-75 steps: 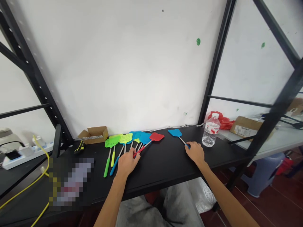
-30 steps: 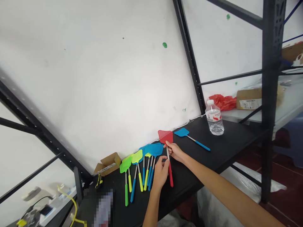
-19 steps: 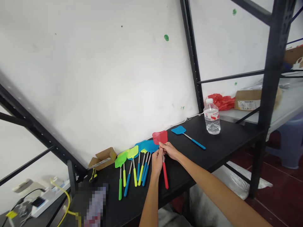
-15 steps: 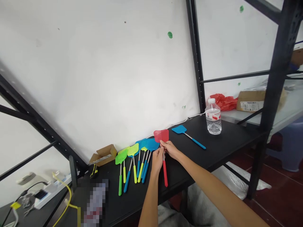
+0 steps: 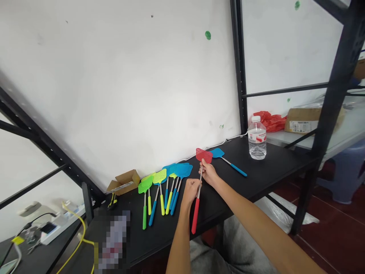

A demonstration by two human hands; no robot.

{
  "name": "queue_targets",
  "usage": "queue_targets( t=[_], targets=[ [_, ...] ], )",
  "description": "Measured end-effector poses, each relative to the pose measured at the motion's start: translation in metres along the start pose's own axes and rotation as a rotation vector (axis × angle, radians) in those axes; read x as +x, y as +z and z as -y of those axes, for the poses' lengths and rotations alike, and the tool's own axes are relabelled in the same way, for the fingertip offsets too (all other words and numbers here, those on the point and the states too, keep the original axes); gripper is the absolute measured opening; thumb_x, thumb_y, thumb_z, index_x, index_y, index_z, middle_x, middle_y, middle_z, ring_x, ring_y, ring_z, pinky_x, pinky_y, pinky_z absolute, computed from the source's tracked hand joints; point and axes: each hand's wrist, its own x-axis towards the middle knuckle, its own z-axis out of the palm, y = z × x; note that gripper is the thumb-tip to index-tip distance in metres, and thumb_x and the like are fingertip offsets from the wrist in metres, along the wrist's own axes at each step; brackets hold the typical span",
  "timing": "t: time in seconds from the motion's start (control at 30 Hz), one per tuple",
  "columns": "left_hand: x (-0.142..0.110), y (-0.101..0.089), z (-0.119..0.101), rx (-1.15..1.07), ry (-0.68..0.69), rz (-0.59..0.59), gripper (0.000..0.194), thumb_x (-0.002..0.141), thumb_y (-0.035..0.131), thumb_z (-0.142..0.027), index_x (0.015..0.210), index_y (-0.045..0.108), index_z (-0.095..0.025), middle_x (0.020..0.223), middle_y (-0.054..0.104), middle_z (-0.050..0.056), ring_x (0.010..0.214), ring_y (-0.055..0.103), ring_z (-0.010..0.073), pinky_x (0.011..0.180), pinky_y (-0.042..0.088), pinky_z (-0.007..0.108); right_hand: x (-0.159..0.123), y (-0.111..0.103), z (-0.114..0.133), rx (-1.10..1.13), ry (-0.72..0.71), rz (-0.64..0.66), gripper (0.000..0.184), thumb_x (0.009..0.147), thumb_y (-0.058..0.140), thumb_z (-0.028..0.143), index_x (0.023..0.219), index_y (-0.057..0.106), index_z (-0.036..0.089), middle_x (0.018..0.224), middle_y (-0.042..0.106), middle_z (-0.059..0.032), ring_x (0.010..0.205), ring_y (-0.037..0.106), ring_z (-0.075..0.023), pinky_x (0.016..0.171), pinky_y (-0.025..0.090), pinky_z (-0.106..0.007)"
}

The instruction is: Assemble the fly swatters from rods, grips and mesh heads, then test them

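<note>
- Above the front part of the black surface (image 5: pixel 234 190), the red swatter (image 5: pixel 203 155) is held in both hands, its mesh head toward the wall and its red handle pointing back toward the person.
- The left hand (image 5: pixel 190 191) has its grip clamped on the metal shaft, just above the red handle.
- The right hand (image 5: pixel 209 173) has its grip closed on the upper shaft, with the thumb at the base of the red head.
- Just beyond the right hand lies a single blue swatter (image 5: pixel 218 153), its handle slanting toward the front right; whether the red head touches it, I cannot tell.
- To the left of the hands, a row of green, yellow and blue swatters (image 5: pixel 146 184) lies with heads toward the wall, several overlapping.
- A water bottle (image 5: pixel 257 142) with a white cap stands upright at the right.
- Left of the row sits an open cardboard box (image 5: pixel 125 182), with a black-and-yellow item (image 5: pixel 113 201) near it.
- Nearer the front left lies a pixelated object (image 5: pixel 115 239), its details hidden.
</note>
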Motion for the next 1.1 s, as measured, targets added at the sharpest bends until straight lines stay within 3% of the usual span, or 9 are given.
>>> queue_targets(
  t=[0.2, 0.33, 0.53, 0.73, 0.87, 1.0, 1.1],
  targets=[
    [-0.002, 0.001, -0.001, -0.033, -0.007, -0.067, 0.033, 0.085, 0.044, -0.037, 0.06, 0.055, -0.018, 0.043, 0.047, -0.003, 0.039, 0.039, 0.0101, 0.044, 0.028, 0.023, -0.012, 0.003, 0.0, -0.158, 0.054, 0.192, 0.043, 0.073, 0.071, 0.059, 0.067, 0.06, 0.018, 0.044, 0.042, 0.0057, 0.039, 0.038, -0.0084, 0.042, 0.03, -0.023],
    [0.001, 0.0, 0.002, -0.015, 0.003, -0.144, 0.038, 0.088, 0.044, -0.048, 0.066, 0.053, -0.019, 0.047, 0.046, -0.004, 0.043, 0.039, 0.0104, 0.046, 0.028, 0.023, -0.02, 0.005, -0.002, -0.272, 0.096, 0.33, 0.042, 0.072, 0.073, 0.056, 0.066, 0.064, 0.015, 0.044, 0.05, 0.0029, 0.038, 0.043, -0.0097, 0.041, 0.03, -0.023],
    [0.001, 0.003, -0.002, 0.124, 0.059, -0.172, 0.049, 0.086, 0.049, -0.056, 0.055, 0.047, -0.018, 0.05, 0.035, -0.005, 0.052, 0.032, 0.0102, 0.052, 0.022, 0.025, -0.013, 0.005, -0.004, -0.244, 0.077, 0.25, 0.05, 0.07, 0.068, 0.066, 0.059, 0.055, 0.019, 0.044, 0.043, 0.0043, 0.037, 0.039, -0.0099, 0.04, 0.03, -0.026],
    [-0.022, 0.014, -0.012, 0.186, 0.066, -0.169, 0.049, 0.09, 0.044, -0.052, 0.054, 0.046, -0.019, 0.052, 0.033, -0.005, 0.052, 0.033, 0.0111, 0.052, 0.021, 0.026, -0.008, 0.004, -0.003, -0.174, 0.057, 0.167, 0.051, 0.07, 0.066, 0.067, 0.059, 0.048, 0.021, 0.048, 0.034, 0.0063, 0.042, 0.033, -0.0091, 0.044, 0.03, -0.026],
    [-0.029, 0.014, -0.008, 0.143, 0.032, -0.17, 0.046, 0.092, 0.041, -0.05, 0.058, 0.046, -0.019, 0.051, 0.035, -0.005, 0.049, 0.033, 0.0105, 0.051, 0.022, 0.025, -0.015, 0.006, -0.001, -0.204, 0.07, 0.206, 0.048, 0.073, 0.067, 0.064, 0.062, 0.054, 0.019, 0.051, 0.04, 0.0051, 0.044, 0.037, -0.0085, 0.044, 0.029, -0.024],
    [-0.027, 0.014, 0.001, 0.058, -0.046, -0.237, 0.043, 0.092, 0.039, -0.051, 0.064, 0.048, -0.02, 0.047, 0.04, -0.005, 0.044, 0.038, 0.0115, 0.049, 0.025, 0.024, -0.03, 0.01, 0.001, -0.294, 0.127, 0.346, 0.04, 0.071, 0.074, 0.054, 0.067, 0.063, 0.015, 0.051, 0.051, 0.0025, 0.04, 0.04, -0.0084, 0.041, 0.026, -0.024],
    [-0.025, 0.013, 0.002, 0.112, -0.007, -0.292, 0.043, 0.092, 0.039, -0.05, 0.064, 0.048, -0.019, 0.05, 0.042, -0.004, 0.049, 0.041, 0.0122, 0.052, 0.026, 0.024, -0.04, 0.012, 0.0, -0.333, 0.156, 0.395, 0.04, 0.072, 0.073, 0.052, 0.062, 0.062, 0.016, 0.043, 0.047, 0.0039, 0.036, 0.038, -0.0085, 0.04, 0.022, -0.024]
  ],
)
